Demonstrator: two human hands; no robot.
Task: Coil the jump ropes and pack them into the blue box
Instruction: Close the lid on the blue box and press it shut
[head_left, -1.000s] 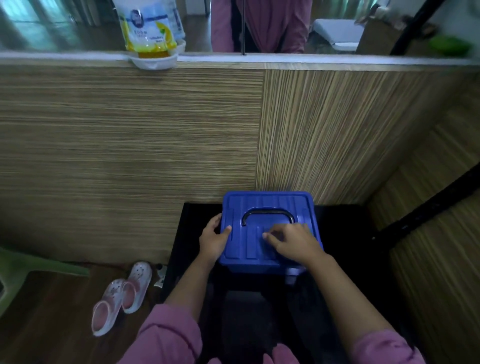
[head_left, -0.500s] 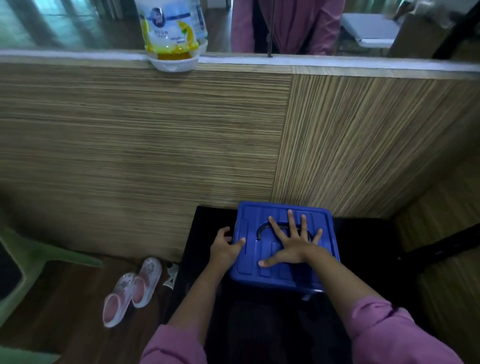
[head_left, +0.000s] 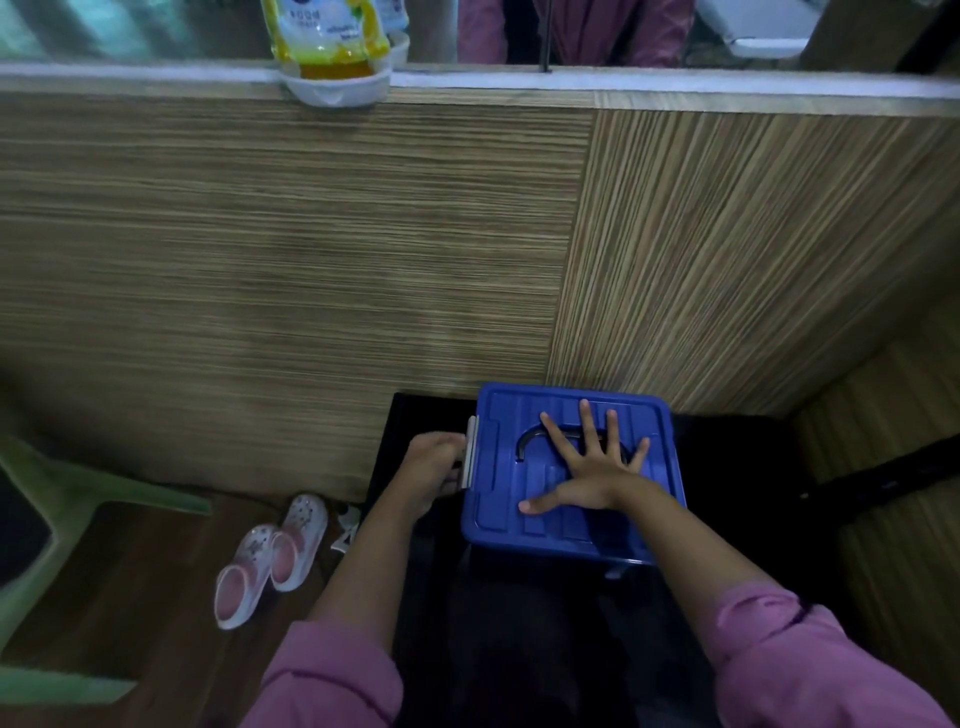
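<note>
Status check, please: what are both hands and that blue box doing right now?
Right hand flat on blue box lid. Left hand at grey side latch, grip unclear. Nothing blocking.

A home: pink clogs (head_left: 272, 558) on wood floor, soap refill pouch (head_left: 326, 36) on ledge.

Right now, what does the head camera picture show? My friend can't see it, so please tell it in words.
A person's right hand presses flat, fingers spread, on the closed lid of a blue box standing on a black surface, while the left hand curls at the pale latch on the box's left side. Pink-and-white clogs lie on the wooden floor to the left.
</note>
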